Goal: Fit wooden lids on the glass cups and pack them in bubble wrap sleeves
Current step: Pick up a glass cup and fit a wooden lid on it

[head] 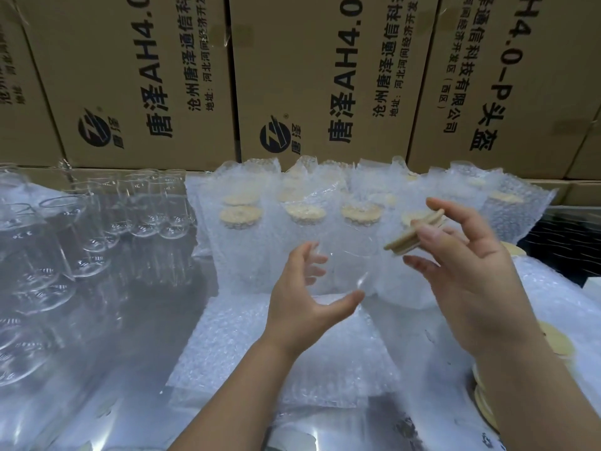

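1. Along the back: printed cardboard cartons [136, 76], packed edge to edge behind the table [97, 369].
2. Table top shiny and reflective, carrying everything listed below.
3. Far middle: row of packed cups [240, 242], upright in bubble wrap sleeves, pale lids visible through the film.
4. Far left: cluster of bare glass cups [146, 203], upright, unlidded, close together.
5. Near middle: flat empty sleeves [266, 353] in a loose pile beneath both hands.
6. Left hand [302, 304]: fingers and thumb curled round one glass cup [348, 268], held above the flat sleeves and in front of the packed row. Outline faint and blurred; exact tilt not readable.
7. Right hand [474, 271]: pinching a wooden lid [413, 234] by its rim, tilted, just right of and above the cup, not yet seated.
8. Right edge: spare lids [556, 343], partly hidden by the right forearm.
9. Handling, judged:
   - Cup likely thin-walled, smooth, slippery and breakable. Best held round the mid-body, clear of the mouth.
   - Lid light and rigid. Best held at the rim and pressed down level, not at an angle.
   - Sleeve soft and limp, probably needing its mouth spread before the cup goes in.
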